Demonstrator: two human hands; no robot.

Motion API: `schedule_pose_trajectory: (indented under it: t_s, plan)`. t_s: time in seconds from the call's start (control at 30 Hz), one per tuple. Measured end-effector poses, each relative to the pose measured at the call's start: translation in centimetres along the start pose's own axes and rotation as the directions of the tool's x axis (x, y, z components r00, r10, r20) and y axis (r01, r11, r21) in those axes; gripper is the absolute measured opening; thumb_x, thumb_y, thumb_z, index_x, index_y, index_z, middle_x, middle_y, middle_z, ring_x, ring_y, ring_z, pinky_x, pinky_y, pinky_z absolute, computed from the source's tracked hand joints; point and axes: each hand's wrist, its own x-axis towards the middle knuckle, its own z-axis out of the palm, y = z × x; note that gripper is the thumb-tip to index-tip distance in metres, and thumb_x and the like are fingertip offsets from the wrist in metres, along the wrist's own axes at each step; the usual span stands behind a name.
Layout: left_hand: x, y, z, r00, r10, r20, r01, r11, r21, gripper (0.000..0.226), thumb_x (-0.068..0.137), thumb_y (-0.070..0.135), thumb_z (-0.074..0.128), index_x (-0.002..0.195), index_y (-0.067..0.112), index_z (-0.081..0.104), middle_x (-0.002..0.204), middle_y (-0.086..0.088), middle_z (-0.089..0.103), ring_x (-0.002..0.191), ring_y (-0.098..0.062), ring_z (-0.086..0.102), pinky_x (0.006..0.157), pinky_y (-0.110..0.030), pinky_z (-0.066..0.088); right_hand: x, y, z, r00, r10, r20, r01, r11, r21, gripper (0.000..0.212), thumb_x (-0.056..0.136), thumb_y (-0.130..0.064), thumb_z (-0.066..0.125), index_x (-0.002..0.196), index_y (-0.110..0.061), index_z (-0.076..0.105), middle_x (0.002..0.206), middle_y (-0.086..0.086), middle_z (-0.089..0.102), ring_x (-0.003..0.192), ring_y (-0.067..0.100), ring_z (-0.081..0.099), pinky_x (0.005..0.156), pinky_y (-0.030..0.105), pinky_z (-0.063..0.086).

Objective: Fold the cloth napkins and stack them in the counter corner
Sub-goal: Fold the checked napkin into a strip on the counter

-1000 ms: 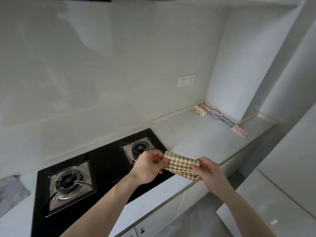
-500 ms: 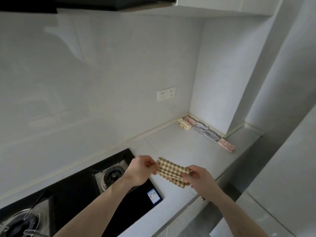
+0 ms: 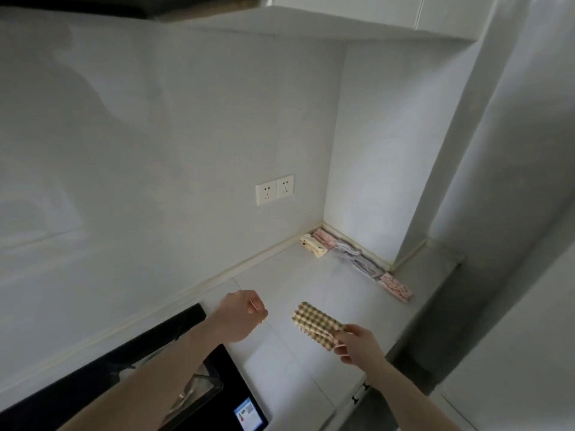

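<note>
Right hand pinches one end of the folded checked napkin, holding it in the air above the counter; the free end sticks out toward 10 o'clock. Left hand holds nothing, fingers loosely curled, well apart from the napkin at its 9 o'clock.

Folded napkins already sit along the wall at the counter corner, roughly 1 o'clock from the held one: a cream one, a pink one, a grey bundle and another pink one. They lie in a row (not an actual pile).

Judgement: folding is done on this one; placing is the step in hand.

Risks from here:
- Single-end pinch. The layers at the free end are unsupported, so the fold may fan open in transit or on set-down.
- The grey bundle looks rumpled and uneven. Anything set on it could tilt or slide off.
- Setting down against the row could nudge neighbours out of line.
- The hob sits at 8 o'clock; a dropped napkin could land near it.
</note>
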Motion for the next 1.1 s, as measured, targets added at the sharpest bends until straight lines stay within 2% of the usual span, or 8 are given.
schedule_pose_trajectory:
  t_s: [0.13,0.33,0.43,0.57,0.77,0.83,1.0,1.1]
  plan:
    - [1.7,-0.9,-0.2,1.000,-0.025,0.011,0.025,0.998,0.051,0.012,0.093,0.043,0.066,0.102,0.035,0.065,0.101,0.015,0.068,0.084,-0.006,0.069,0.079,-0.025,0.057,5.4,-1.0,-0.5,0.995,0.102,0.000,-0.102,0.991,0.087,0.012,0.097,-0.007,0.057,0.091,-0.012,0.066,0.098,0.014,0.073,0.091,0.026,0.072,0.086,0.042,0.058]
    - [5.3,-1.1,0.3,0.994,-0.110,-0.027,0.112,0.991,0.070,0.014,0.093,0.039,0.065,0.105,0.032,0.065,0.104,0.013,0.068,0.098,-0.006,0.065,0.091,-0.026,0.053,14.3,-2.3,-1.1,0.982,0.183,-0.052,-0.176,0.977,0.122,0.012,0.094,0.000,0.060,0.084,-0.003,0.064,0.074,0.014,0.067,0.066,0.023,0.062,0.061,0.032,0.049]
    - [7.5,-0.4,1.0,0.983,-0.173,-0.055,0.175,0.984,0.042,0.016,0.093,0.041,0.066,0.107,0.033,0.063,0.103,0.014,0.067,0.097,-0.006,0.064,0.088,-0.025,0.051,19.0,-2.4,-2.2,0.977,0.206,-0.064,-0.203,0.978,0.038,0.010,0.091,0.000,0.063,0.082,0.001,0.066,0.061,0.013,0.065,0.056,0.023,0.058,0.054,0.030,0.044]
    - [10.7,1.5,2.1,0.968,-0.228,-0.108,0.229,0.973,-0.004,0.025,0.096,0.039,0.065,0.118,0.031,0.059,0.100,0.016,0.064,0.094,-0.005,0.058,0.081,-0.024,0.042,25.3,-2.6,-3.6,0.968,0.237,-0.078,-0.240,0.970,-0.029,0.017,0.089,0.001,0.062,0.073,0.000,0.064,0.064,0.015,0.064,0.055,0.024,0.057,0.050,0.028,0.044]
    - [14.7,3.3,5.8,0.947,-0.303,-0.105,0.302,0.953,-0.027,0.030,0.096,0.036,0.063,0.124,0.029,0.057,0.101,0.015,0.063,0.099,-0.010,0.057,0.087,-0.026,0.045,32.6,-2.2,-4.1,0.970,0.242,-0.030,-0.243,0.957,-0.158,0.024,0.090,0.001,0.054,0.068,-0.003,0.060,0.054,0.011,0.058,0.043,0.021,0.049,0.034,0.020,0.032]
    - [15.3,3.5,7.2,0.943,-0.322,-0.082,0.321,0.947,-0.027,0.031,0.096,0.037,0.063,0.125,0.030,0.055,0.103,0.015,0.063,0.099,-0.010,0.057,0.087,-0.025,0.044,33.8,-2.3,-4.1,0.963,0.267,-0.038,-0.270,0.955,-0.126,0.021,0.092,0.003,0.053,0.072,-0.003,0.059,0.059,0.012,0.058,0.046,0.021,0.048,0.035,0.021,0.034]
    - [16.2,3.2,8.4,0.926,-0.367,-0.085,0.365,0.930,-0.041,0.029,0.094,0.038,0.064,0.122,0.031,0.058,0.103,0.016,0.065,0.098,-0.008,0.061,0.090,-0.027,0.049,37.0,-2.2,-3.9,0.943,0.333,-0.017,-0.333,0.940,-0.068,0.013,0.094,0.003,0.054,0.083,-0.001,0.061,0.071,0.015,0.063,0.059,0.026,0.058,0.059,0.035,0.050]
    - [16.5,2.7,7.9,0.919,-0.383,-0.097,0.383,0.924,-0.026,0.026,0.095,0.038,0.064,0.119,0.031,0.060,0.104,0.015,0.066,0.098,-0.007,0.062,0.093,-0.027,0.051,38.6,-1.6,-4.4,0.926,0.377,0.015,-0.373,0.920,-0.118,0.010,0.095,0.000,0.052,0.088,-0.002,0.059,0.073,0.014,0.062,0.057,0.026,0.055,0.047,0.027,0.049]
